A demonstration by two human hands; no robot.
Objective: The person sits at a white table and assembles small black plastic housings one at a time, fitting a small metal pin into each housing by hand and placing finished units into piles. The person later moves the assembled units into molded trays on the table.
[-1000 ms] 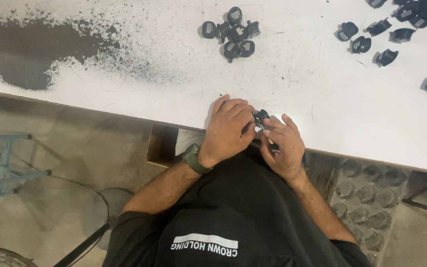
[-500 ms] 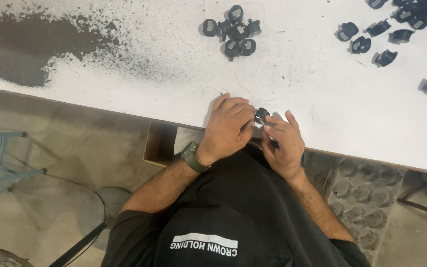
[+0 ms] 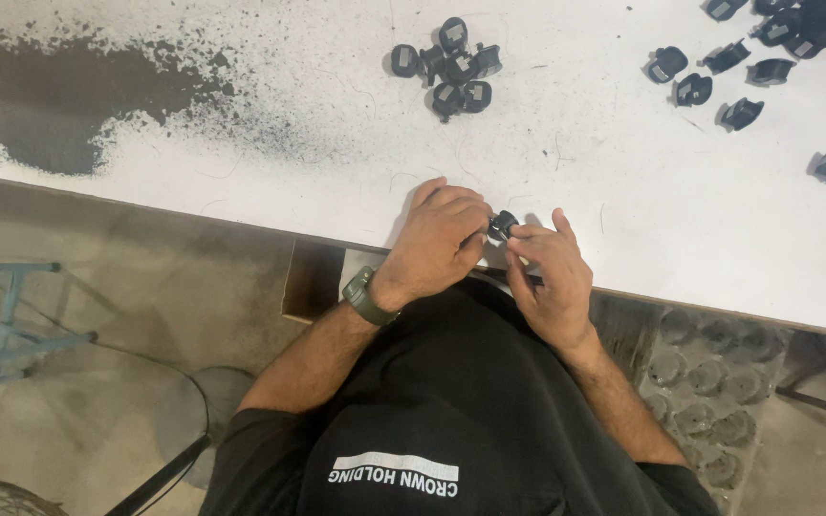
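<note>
Both my hands meet at the near edge of a white table (image 3: 623,191). My left hand (image 3: 437,239), with a dark green watch on its wrist, curls its fingers over a small black plastic part (image 3: 502,225). My right hand (image 3: 552,282) pinches the same part from the right with thumb and forefinger. Most of the part is hidden by my fingers. A cluster of several similar black parts (image 3: 451,65) lies further back on the table.
More black parts (image 3: 748,72) are scattered at the table's far right. A worn dark patch (image 3: 40,105) covers the table's left end. Below the edge are a brown box (image 3: 313,282), a moulded tray (image 3: 700,382), a blue metal frame (image 3: 11,325) and a round stand base (image 3: 207,411).
My hands have stayed at the table edge; the fingers have shifted slightly around the small black part.
</note>
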